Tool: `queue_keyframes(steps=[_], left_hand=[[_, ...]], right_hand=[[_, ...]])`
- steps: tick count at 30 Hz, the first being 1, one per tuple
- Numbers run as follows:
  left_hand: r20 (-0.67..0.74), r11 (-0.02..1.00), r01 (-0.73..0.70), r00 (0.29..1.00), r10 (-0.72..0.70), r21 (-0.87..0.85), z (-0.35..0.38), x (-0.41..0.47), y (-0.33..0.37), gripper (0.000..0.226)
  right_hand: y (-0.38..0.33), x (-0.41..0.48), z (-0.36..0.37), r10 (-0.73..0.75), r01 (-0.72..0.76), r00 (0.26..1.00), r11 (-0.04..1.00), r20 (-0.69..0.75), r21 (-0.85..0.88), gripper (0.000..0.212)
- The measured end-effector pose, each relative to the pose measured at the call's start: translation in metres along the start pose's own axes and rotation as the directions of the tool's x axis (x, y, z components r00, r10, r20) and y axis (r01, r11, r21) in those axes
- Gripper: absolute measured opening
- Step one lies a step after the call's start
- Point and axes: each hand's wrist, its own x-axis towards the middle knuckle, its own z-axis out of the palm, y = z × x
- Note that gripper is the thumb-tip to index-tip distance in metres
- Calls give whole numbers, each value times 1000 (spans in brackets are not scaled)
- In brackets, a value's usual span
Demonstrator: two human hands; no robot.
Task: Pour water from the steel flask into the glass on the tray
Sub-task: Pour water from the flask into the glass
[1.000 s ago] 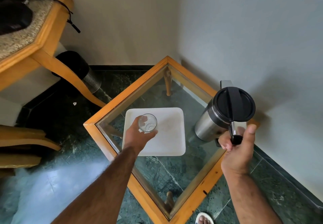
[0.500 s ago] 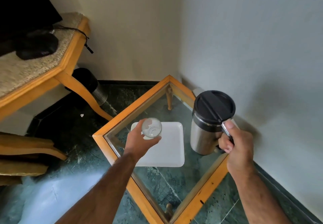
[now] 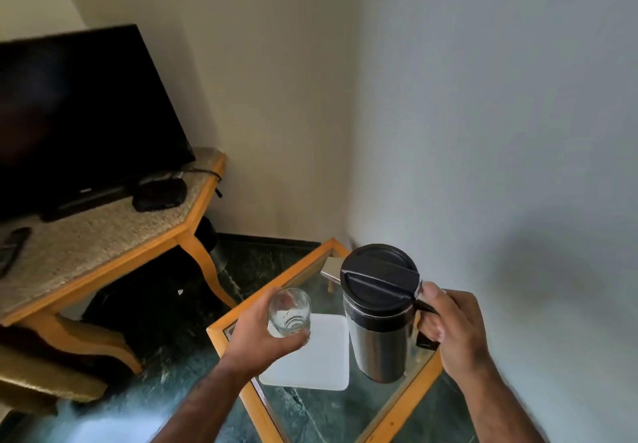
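TV stand: a wooden stand with a speckled stone top sits far left, well apart from the hands. A black flat TV stands on it.
Left hand: the left hand is wrapped around a small clear drinking glass. The glass is up in the air, above the near left edge of the tray.
Tray: the flat white square tray lies on the glass-topped wooden side table. There is bare glass near and far of it.
Flask: the steel flask with a black lid hangs upright, just right of the glass and not touching it.
Right hand: the right hand is closed around the flask's black handle.
Wall: the pale wall is close on the right.
Change: the glass was low by the tray before; now both hands are higher. The flask was tipped; now it is straight.
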Motion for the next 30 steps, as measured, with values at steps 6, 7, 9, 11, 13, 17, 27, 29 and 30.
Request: queue_keyframes(steps=[6, 7, 9, 11, 13, 17, 27, 29, 30], left_hand=[[16, 999, -24, 1000, 24, -39, -33, -13, 62, 63], [20, 999, -29, 999, 30, -45, -37, -14, 71, 63], [24, 997, -36, 999, 37, -61, -43, -14, 87, 63], [22, 997, -39, 999, 40, -61, -50, -13, 102, 64], [25, 998, -40, 999, 41, -57, -56, -11, 115, 64], [27, 996, -46, 998, 48, -71, -72, -9, 135, 61], [38, 997, 2, 999, 1, -72, -76, 5, 155, 53], [43, 997, 13, 999, -10, -74, -75, 7, 155, 54], [46, 997, 16, 999, -13, -75, -73, 8, 154, 54]], right_hand=[[-79, 1, 4, -22, 23, 999, 999, 39, -28, 76], [-92, 3, 6, -23, 25, 999, 999, 48, -46, 71], [-114, 9, 9, -27, 34, 996, 996, 80, -87, 62], [-134, 13, 11, -36, 47, 994, 993, 100, -112, 59], [-148, 17, 10, -40, 53, 994, 989, 99, -135, 60], [-172, 22, 11, -39, 47, 996, 992, 76, -113, 59], [-202, 26, 20, -25, 46, 994, 979, 107, -198, 61], [-203, 27, 22, -27, 53, 993, 970, 111, -237, 61], [-203, 27, 23, -28, 55, 993, 967, 114, -248, 61]])
